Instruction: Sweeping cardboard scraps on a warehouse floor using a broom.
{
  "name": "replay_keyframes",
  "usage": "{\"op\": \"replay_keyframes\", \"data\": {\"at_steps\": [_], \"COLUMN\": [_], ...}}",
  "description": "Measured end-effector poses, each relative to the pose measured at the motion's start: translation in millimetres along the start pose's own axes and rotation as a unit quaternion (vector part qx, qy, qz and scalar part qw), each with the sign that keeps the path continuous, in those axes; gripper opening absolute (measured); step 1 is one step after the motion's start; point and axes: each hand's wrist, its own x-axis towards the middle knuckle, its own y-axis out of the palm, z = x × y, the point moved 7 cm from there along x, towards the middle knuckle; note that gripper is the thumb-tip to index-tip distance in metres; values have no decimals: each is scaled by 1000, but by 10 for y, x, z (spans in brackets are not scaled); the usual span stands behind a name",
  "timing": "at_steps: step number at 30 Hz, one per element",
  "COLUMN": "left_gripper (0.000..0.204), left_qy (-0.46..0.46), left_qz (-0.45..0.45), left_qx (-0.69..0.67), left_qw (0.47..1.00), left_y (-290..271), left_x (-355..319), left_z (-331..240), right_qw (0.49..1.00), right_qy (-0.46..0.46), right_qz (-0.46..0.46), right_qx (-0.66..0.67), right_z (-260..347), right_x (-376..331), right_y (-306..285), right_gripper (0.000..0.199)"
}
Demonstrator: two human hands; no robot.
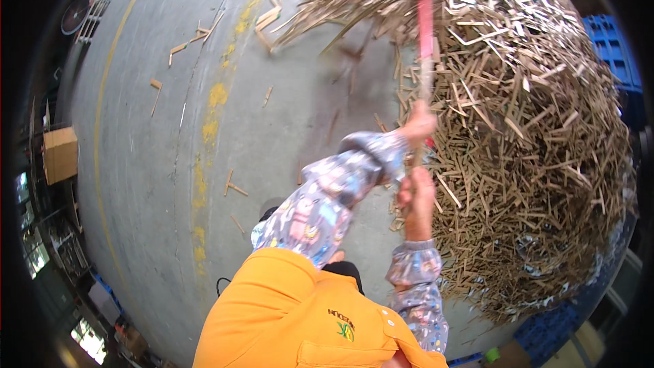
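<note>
Both my hands are closed round the handle of a broom (pixel 426 31), which is red higher up and paler near my grip. My left hand (pixel 419 125) holds it farther up, with the left arm reaching across in front of me. Lower down, closer to my body, is my right hand (pixel 418 199). The broom's long, twig-like bristles (pixel 361 1) fan out to the left at the far end, smeared by motion. Just right of the handle spreads a large heap of thin brown strips (pixel 524 143), like wood or bamboo offcuts.
Loose strips (pixel 178 49) are scattered over the grey floor (pixel 150 184), which has worn yellow lines (pixel 208 123). A blue plastic crate (pixel 613 51) stands beyond the heap at right. At far left are a cardboard box (pixel 60 155) and a round fan (pixel 75 13).
</note>
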Motion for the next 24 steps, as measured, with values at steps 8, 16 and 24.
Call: {"op": "replay_keyframes", "data": {"at_steps": [8,16,24], "left_gripper": [25,26,21], "left_qy": [125,-238,-23], "left_qz": [169,136,202], "left_qx": [-63,-151,-201], "left_qw": [976,950,958], "left_y": [761,1154,1686], "left_x": [-195,-218,-271], "left_z": [-1413,-550,-2031], "right_qw": [953,840,744], "right_qy": [-11,178,24], "right_qz": [108,142,337], "right_qx": [282,493,577], "right_z": [858,692,1456], "right_x": [-366,-840,-814], "right_y": [11,-526,-894], "right_gripper": [30,38,45]}}
